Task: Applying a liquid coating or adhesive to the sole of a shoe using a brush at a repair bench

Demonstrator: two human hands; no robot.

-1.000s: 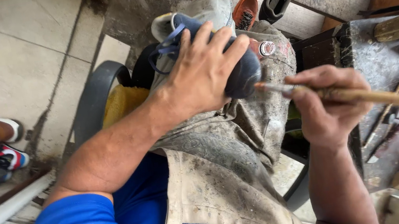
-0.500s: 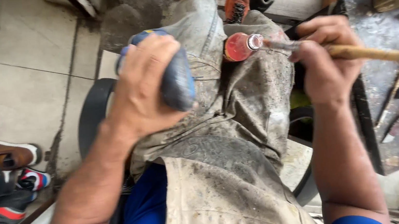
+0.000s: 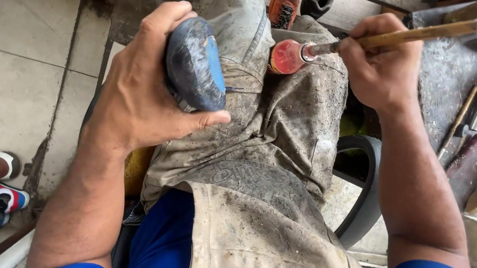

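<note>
While left hand [image 3: 134, 99] clasps scuffed blue shoe [image 3: 195, 65], right hand [image 3: 381, 64] clenches wooden-handled brush [image 3: 290, 56], gritty apron [image 3: 262, 211].

Tools [image 3: 467, 120] on grimy bench [image 3: 448, 79].

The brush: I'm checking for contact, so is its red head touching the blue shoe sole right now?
No, the brush in the right hand is apart from the blue shoe sole held by the left hand.
</note>
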